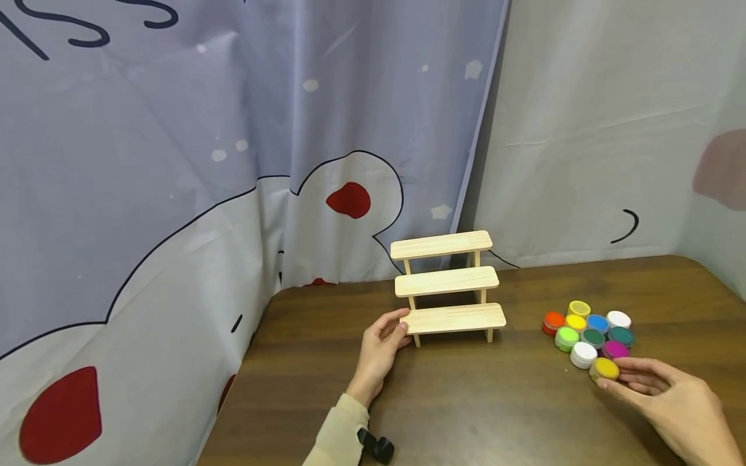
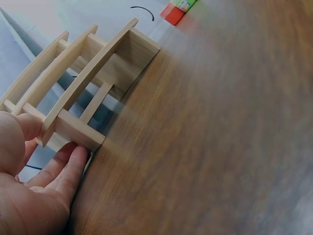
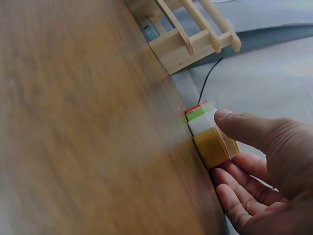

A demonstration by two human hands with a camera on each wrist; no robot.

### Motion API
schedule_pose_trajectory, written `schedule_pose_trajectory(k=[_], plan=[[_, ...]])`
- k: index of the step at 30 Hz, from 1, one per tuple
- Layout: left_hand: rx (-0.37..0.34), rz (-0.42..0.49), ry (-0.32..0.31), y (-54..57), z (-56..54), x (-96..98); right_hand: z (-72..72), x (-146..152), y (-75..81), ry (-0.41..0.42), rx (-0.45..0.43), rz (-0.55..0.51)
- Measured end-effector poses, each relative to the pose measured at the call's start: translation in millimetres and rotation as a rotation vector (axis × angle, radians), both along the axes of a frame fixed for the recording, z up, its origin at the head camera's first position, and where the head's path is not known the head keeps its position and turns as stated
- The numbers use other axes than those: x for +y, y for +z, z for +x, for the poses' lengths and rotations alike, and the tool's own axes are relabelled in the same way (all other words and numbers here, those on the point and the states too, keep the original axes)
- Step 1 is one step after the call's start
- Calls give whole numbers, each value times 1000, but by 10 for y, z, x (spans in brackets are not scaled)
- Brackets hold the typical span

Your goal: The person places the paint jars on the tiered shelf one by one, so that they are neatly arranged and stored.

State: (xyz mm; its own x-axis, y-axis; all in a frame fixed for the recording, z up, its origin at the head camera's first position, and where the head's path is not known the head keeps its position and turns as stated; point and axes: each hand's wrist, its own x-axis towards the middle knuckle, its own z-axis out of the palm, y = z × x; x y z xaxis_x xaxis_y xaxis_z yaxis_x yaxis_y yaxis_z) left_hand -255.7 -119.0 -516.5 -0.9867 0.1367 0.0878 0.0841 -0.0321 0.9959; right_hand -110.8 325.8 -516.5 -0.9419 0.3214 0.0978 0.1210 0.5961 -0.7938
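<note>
A three-tier wooden display stand (image 1: 451, 317) stands upright on the table, its steps rising toward the curtain. At its left end my left hand (image 1: 379, 353) grips the lowest step, thumb on the front edge and fingers beside the side panel (image 2: 80, 129). My right hand (image 1: 676, 395) holds a small paint pot with a dark yellow lid (image 1: 605, 369) between thumb and fingers. That pot still sits at the near corner of a cluster of small pots, touching a white pot (image 1: 583, 354). A magenta pot (image 1: 615, 350) lies just behind it.
Several more pots, among them a red one (image 1: 553, 322) and a light green one (image 1: 566, 338), stand close together. A brown wooden table (image 1: 466, 401) carries everything. Printed curtains (image 1: 361, 116) hang along its back and left edges. A black strap (image 1: 375, 446) is on the left wrist.
</note>
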Motion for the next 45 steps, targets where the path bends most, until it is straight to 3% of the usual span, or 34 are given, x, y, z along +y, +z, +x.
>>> schedule_pose_trajectory(k=[13, 26, 31, 38, 45], plan=[[2, 7, -3, -13, -12, -6, -30, -81, 49, -31, 19, 120], [9, 7, -13, -36, -9, -15, -23, -98, 114, -32, -33, 79], [16, 10, -12, -26, -18, -7, -21, -103, 164, -29, -16, 68], [15, 5, -14, -22, -23, -8, -23, -83, 336, -8, 66, 84], [23, 6, -17, -26, -22, -11, -145, -54, 598, 39, 164, 39]])
